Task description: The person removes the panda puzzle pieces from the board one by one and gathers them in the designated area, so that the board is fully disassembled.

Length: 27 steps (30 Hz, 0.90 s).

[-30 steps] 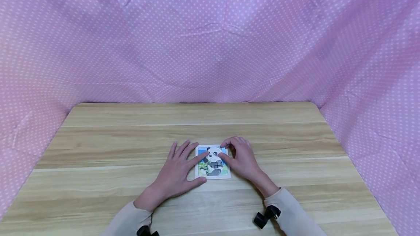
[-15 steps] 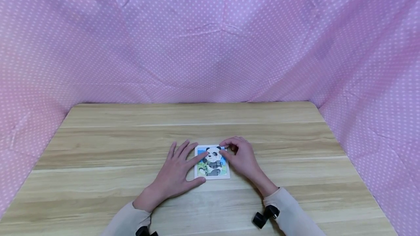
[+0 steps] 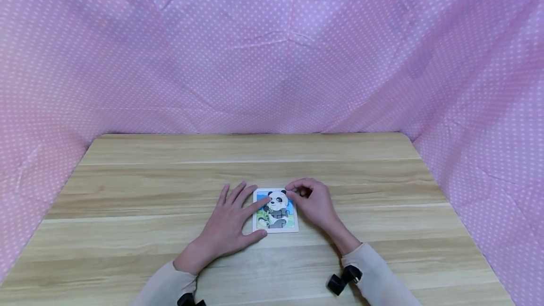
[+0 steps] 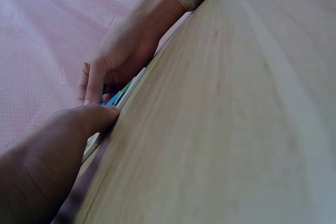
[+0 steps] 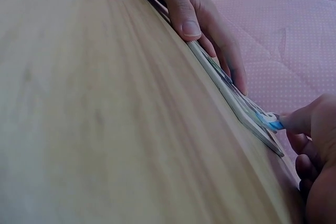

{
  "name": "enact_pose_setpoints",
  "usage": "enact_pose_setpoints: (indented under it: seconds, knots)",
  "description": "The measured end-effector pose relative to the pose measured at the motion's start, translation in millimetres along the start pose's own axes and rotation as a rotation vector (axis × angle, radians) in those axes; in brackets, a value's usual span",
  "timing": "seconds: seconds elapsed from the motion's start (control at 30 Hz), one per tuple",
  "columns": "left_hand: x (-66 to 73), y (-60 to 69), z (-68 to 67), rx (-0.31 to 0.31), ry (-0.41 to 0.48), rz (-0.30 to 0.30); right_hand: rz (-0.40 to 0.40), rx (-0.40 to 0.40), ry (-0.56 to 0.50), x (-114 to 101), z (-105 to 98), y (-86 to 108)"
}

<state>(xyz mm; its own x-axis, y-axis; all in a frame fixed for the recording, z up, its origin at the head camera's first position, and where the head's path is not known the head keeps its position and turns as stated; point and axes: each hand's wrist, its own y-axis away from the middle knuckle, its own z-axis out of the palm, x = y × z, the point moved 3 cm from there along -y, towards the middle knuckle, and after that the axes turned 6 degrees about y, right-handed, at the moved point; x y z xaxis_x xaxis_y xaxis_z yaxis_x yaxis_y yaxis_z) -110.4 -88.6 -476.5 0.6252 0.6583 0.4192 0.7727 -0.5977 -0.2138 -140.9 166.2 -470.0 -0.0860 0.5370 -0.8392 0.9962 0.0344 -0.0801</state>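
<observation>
A jigsaw puzzle with a panda picture lies flat in its white-rimmed tray (image 3: 276, 231) near the middle of the table. My left hand (image 3: 227, 221) is spread over its left side, the index fingertip on the picture and the thumb at the lower left edge. At the top right corner, my right hand (image 3: 316, 204) pinches a blue-and-white puzzle piece (image 5: 269, 121) between thumb and index finger. In the right wrist view that piece tilts up from the tray. The right hand's other fingers are curled and partly hidden.
A wooden table (image 3: 170, 178) carries the puzzle. Pink polka-dot cloth (image 3: 272, 60) hangs behind the table and along both sides. Black wrist devices (image 3: 345, 280) are worn at the light sleeves.
My right thumb has slid from the panda's face up and right toward the index finger, closing on the corner piece. The left hand stays in place.
</observation>
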Motion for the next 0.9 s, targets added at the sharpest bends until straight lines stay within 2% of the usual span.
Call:
enact_pose_setpoints:
  seconds: [0.57,0.73,0.9]
  knots:
    - [0.2,-0.2,1.3,0.002,-0.026,-0.004,-0.036,-0.053,-0.1,4.4,-3.0,-2.7]
    - [-0.1,-0.2,1.8,0.005,-0.013,-0.002,-0.06,-0.064,-0.106,5.4,-3.3,-2.8]
    - [-1.9,-0.2,3.9,0.013,0.006,0.0,-0.05,-0.07,-0.094,6.4,-3.5,-3.2]
